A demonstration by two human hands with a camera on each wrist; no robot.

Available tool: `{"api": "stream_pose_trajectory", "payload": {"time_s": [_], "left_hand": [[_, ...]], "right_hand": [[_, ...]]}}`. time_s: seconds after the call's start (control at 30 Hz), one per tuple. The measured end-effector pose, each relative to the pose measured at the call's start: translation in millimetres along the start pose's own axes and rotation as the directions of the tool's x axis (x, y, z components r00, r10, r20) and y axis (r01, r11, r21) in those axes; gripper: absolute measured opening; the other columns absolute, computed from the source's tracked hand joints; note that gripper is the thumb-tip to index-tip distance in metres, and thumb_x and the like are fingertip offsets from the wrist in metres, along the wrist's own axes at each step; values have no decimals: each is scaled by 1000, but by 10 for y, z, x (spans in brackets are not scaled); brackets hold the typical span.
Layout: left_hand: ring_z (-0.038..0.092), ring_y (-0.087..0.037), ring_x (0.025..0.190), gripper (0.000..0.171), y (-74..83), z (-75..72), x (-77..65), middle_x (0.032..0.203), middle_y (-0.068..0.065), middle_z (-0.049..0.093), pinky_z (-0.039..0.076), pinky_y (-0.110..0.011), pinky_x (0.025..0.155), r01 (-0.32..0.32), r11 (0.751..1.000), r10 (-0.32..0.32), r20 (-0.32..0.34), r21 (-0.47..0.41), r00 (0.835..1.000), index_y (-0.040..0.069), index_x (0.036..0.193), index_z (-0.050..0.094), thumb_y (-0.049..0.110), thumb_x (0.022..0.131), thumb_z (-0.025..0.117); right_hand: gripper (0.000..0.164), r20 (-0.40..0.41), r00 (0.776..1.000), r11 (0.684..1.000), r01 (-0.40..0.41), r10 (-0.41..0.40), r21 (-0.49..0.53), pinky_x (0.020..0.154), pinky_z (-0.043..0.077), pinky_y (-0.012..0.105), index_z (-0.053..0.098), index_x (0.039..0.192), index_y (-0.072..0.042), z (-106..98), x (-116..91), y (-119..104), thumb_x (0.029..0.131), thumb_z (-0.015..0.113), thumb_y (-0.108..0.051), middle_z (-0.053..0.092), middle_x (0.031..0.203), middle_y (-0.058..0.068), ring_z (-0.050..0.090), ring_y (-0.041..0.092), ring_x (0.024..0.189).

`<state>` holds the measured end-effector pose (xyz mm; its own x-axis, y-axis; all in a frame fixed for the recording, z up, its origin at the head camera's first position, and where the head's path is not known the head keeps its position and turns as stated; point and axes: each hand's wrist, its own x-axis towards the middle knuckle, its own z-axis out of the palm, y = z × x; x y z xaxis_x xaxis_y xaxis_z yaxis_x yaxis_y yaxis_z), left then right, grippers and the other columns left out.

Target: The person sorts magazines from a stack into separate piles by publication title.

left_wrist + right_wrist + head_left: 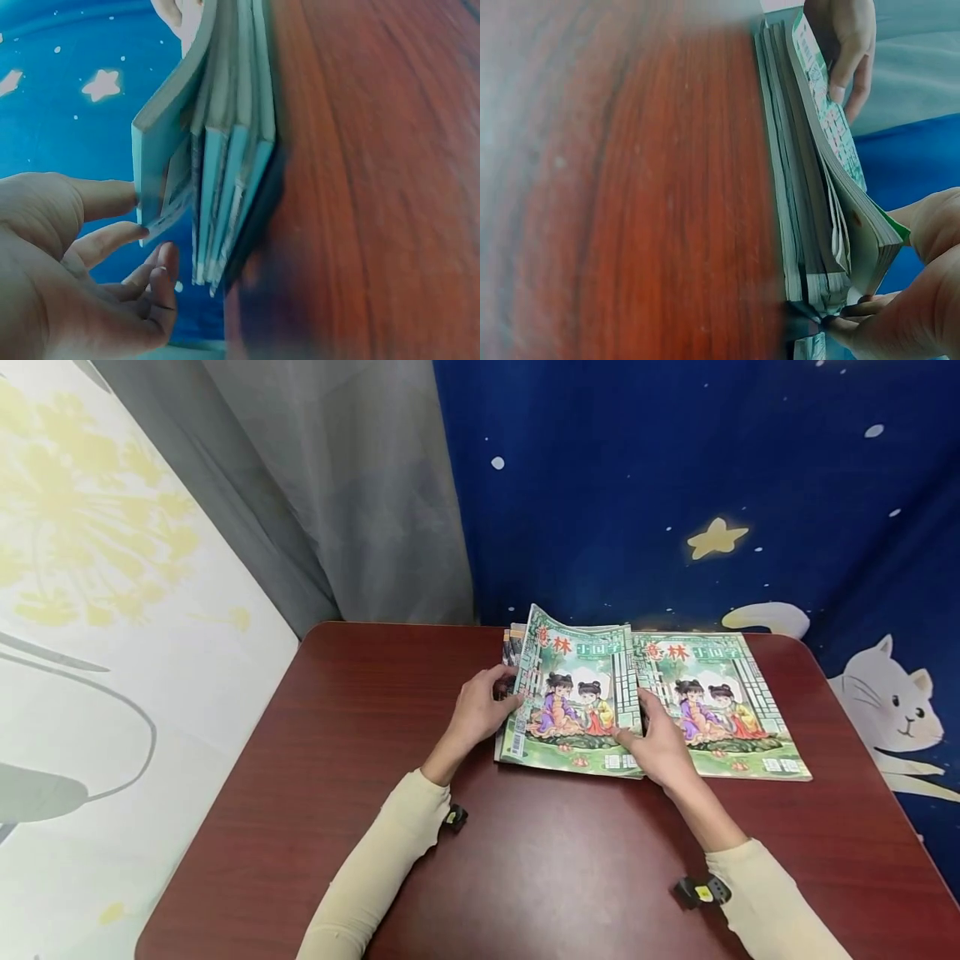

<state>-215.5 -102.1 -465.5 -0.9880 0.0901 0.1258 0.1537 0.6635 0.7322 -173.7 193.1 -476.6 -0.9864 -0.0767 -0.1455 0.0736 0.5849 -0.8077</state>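
Note:
A magazine [573, 685] with a green illustrated cover of two seated figures tops a stack of several magazines [244, 127]. Its spine edge is lifted off the stack and pinched between thumb and finger of my left hand [482, 708]. On the opposite edge my right hand [663, 745] holds the same magazine, thumb over the cover and fingers beneath, as the right wrist view shows. A magazine with a matching cover [723, 710] lies flat just right of the stack. Darker covers [513, 647] peek out at the stack's upper left.
The dark red wooden table [360, 718] has its back edge just behind the magazines. Beyond it hang a grey curtain [375, 485] and a dark blue one [585, 493] with stars and a cat. A white patterned surface [97, 568] is at the left.

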Motion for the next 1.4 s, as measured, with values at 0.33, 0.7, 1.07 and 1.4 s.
{"api": "stream_pose_trajectory", "payload": {"time_s": [0.33, 0.7, 1.07, 1.4], "left_hand": [[76, -29, 115, 42, 232, 32, -23, 126, -19, 76, 62, -42, 96, -26, 946, 55, 79, -323, 995, 13, 140, 64, 8, 100, 72], [72, -28, 114, 44, 328, 99, -11, 129, -23, 73, 56, -23, 85, -26, 793, 78, 58, -609, 995, 9, 141, 60, -4, 100, 65], [75, -32, 110, 47, 659, 430, 150, 124, -23, 74, 59, -30, 87, 50, 732, 30, 106, -679, 994, 13, 141, 61, -2, 97, 70], [70, -30, 121, 48, 996, 868, 307, 136, -21, 67, 60, -32, 94, 132, 842, -23, 209, -523, 978, 13, 140, 55, 5, 96, 75]], "right_hand": [[93, -21, 1000, 985, 18, -14, 169, 131, 19, 58, 7, 170, -4, -2, -114, -5, 100, 68, -11, 13, 175, 26, 16, 46, 163], [78, -129, 986, 897, -37, 104, 441, 131, 24, 49, 17, 169, -7, -28, -145, 80, 102, 55, 5, 14, 177, 21, 19, 41, 163], [68, -347, 886, 836, -79, 309, 543, 123, 38, 35, 42, 159, -16, -372, -81, 92, 97, 47, 11, 39, 161, 14, 37, 26, 153], [58, -495, 790, 788, 24, 362, 615, 70, 46, 9, 68, 139, -16, -973, -26, 214, 94, 49, 15, 64, 101, -13, 59, 2, 92]]}}
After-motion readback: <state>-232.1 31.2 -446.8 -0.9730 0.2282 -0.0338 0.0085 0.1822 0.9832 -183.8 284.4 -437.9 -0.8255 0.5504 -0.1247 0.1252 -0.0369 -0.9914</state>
